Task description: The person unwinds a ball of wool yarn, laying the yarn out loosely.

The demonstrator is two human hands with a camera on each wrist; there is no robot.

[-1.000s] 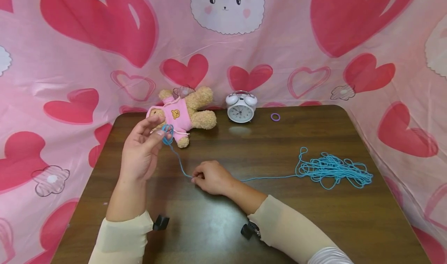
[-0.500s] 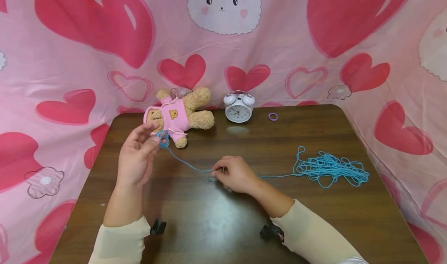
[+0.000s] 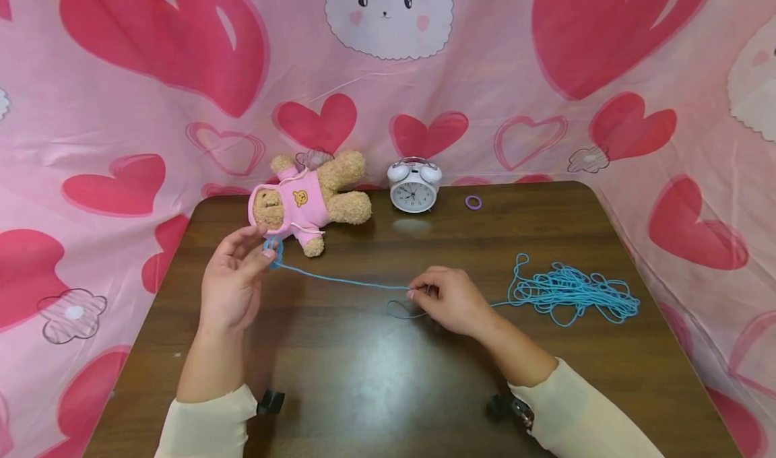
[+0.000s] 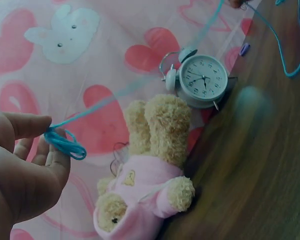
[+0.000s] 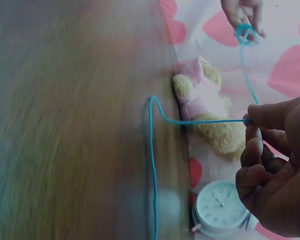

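My left hand (image 3: 233, 286) pinches a small looped coil of blue yarn (image 4: 65, 143) between thumb and fingers, above the table's left side. From the coil a strand (image 3: 339, 281) runs nearly straight across to my right hand (image 3: 451, 300). There the thumb and forefinger pinch the yarn, plainly seen in the right wrist view. Past the right hand the strand hangs in a slack loop (image 3: 400, 311), then leads to a loose blue heap (image 3: 576, 293) on the table's right side. Just beyond the left hand lies a teddy bear (image 3: 306, 199) in a pink hoodie.
A white twin-bell alarm clock (image 3: 414, 187) stands at the back of the brown wooden table (image 3: 364, 377). To its right lies a purple ring (image 3: 473, 203). A pink cloth with hearts (image 3: 430, 135) hangs behind the table.
My right hand has moved right, pinching the yarn, and the strand between the hands has grown longer and straighter. My left hand has lowered slightly with the coil, uncovering the bear's head.
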